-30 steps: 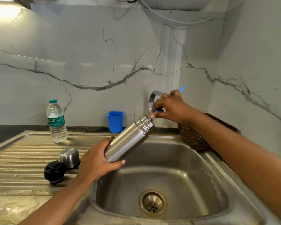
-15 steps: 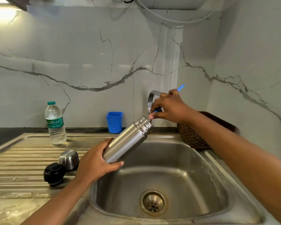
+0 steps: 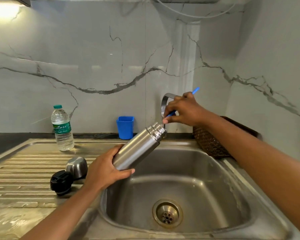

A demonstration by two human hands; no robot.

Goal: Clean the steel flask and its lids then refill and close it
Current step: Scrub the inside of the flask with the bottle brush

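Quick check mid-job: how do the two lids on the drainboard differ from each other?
The steel lid is a smooth, shiny dome; the black lid is matte, with a moulded, stepped top. The steel lid lies farther back, nearer the sink; the black lid lies in front of it, to the left. Both rest on the ribbed drainboard, off the flask, untouched.
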